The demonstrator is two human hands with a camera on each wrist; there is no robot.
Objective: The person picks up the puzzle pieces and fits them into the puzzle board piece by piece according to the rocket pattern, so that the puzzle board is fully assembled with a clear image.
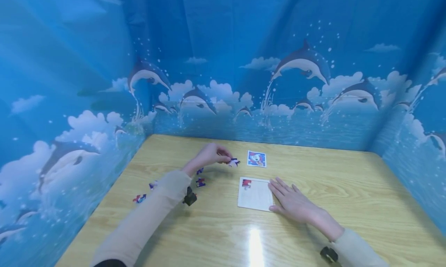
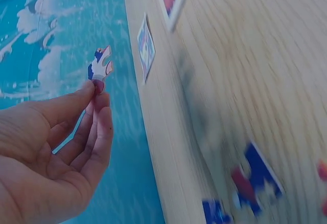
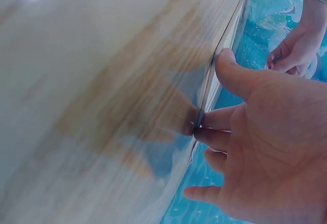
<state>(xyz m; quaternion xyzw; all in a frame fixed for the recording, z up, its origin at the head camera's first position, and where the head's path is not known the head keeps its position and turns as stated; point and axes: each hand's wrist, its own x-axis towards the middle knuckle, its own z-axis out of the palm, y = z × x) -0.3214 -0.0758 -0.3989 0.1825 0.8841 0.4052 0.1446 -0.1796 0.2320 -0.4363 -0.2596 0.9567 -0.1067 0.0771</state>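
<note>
Between thumb and fingertips my left hand pinches a jigsaw piece, white and dark blue with a little red, held above the table. A white puzzle tray lies in front of me with one red-and-white piece in its upper left corner. My right hand rests at the tray's right edge, fingers straight, the fingertips and thumb touching it. Beyond the tray lies a small square picture card showing a white cartoon figure on blue.
Loose jigsaw pieces lie on the left of the wooden table, among them a blue-and-red one, a dark blue one and a red-and-blue one. A blue dolphin-print curtain hangs around the table's back and sides.
</note>
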